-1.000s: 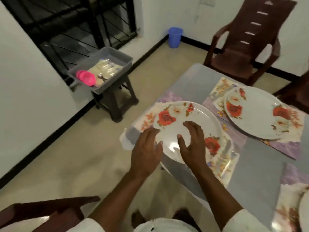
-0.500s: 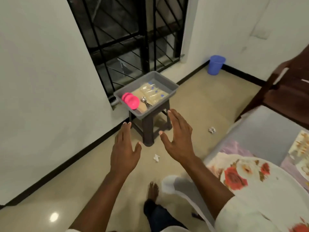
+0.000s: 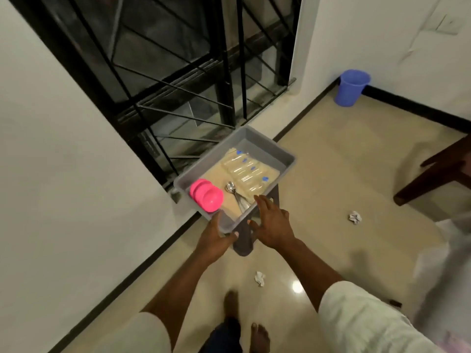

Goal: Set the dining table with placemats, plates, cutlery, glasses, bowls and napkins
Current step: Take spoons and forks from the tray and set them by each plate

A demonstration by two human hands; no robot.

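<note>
A grey tray [image 3: 270, 145] sits on a dark stool [image 3: 243, 242] beside the window. In it lie stacked pink bowls [image 3: 207, 196], metal spoons [image 3: 234, 193] and several clear glasses [image 3: 244, 169] on a beige layer. My left hand [image 3: 215, 242] is at the tray's near corner, its fingers along the outer wall and its thumb under the corner. My right hand [image 3: 272, 222] reaches over the near right rim with straight fingers, its fingertips close to the spoons. Neither hand holds anything.
A black window grille [image 3: 178, 85] and white wall lie behind the stool. A blue bin [image 3: 353, 87] stands in the far corner, a brown chair [image 3: 443, 171] at the right. Crumpled papers [image 3: 354, 217] lie on the floor. The blurred table edge [image 3: 453, 250] is at the right.
I have turned from the plates on the table and walked up to the tray. Both hands have moved forward from mid-air to the tray's near rim.
</note>
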